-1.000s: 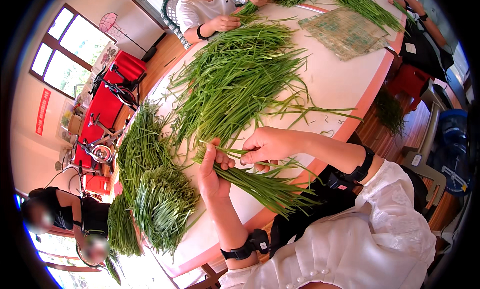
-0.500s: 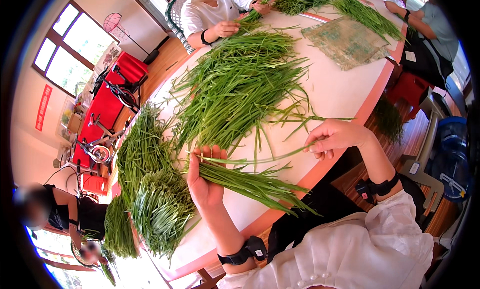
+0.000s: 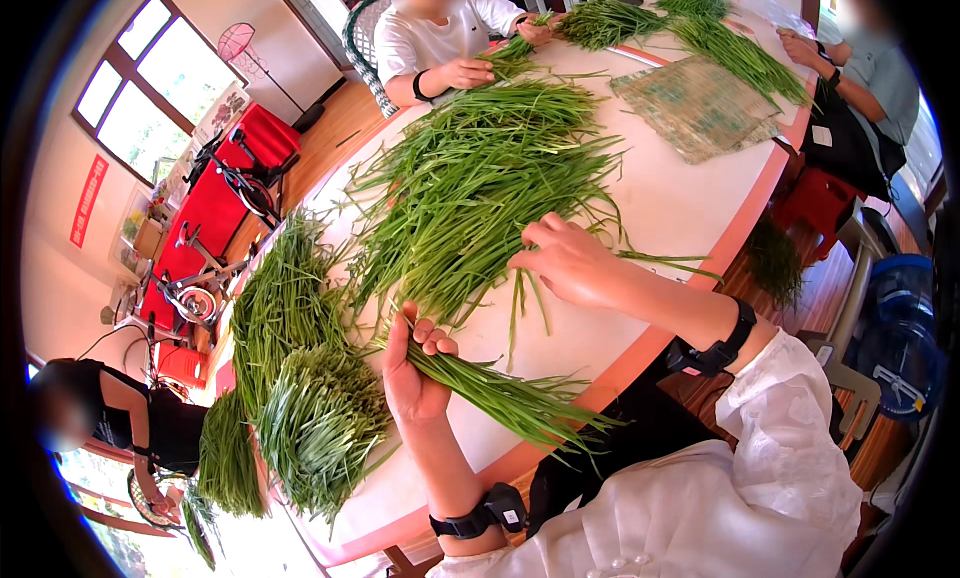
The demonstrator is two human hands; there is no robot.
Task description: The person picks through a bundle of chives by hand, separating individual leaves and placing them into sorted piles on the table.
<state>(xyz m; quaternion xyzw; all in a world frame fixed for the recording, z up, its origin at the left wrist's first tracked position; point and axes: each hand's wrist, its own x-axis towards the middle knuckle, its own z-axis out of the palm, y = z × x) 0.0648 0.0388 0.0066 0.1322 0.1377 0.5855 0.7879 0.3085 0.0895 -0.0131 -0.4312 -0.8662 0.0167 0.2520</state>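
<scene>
My left hand (image 3: 418,378) is closed around a bunch of garlic chives (image 3: 510,393), whose long leaves fan out to the right over the table's near edge. At the right edge of a big heap of garlic chives (image 3: 470,168), my right hand (image 3: 570,263) reaches over the table with its fingers bent and apart. I see nothing held in it, though its fingertips are close to the loose leaves. Left of my left hand lie a thick bundle of chives (image 3: 320,423) and a longer pile (image 3: 285,318).
Across the white table (image 3: 660,218), a person (image 3: 455,38) in white handles chives. Another person (image 3: 870,78) sits at the far right by a greenish mat (image 3: 700,108); a third (image 3: 150,418) bends at the left. Blue water jugs (image 3: 895,348) stand on the right.
My right hand has moved left and away from me to the heap, and the strand it held beside the bunch no longer shows. The fingers of my left hand have curled over the bunch.
</scene>
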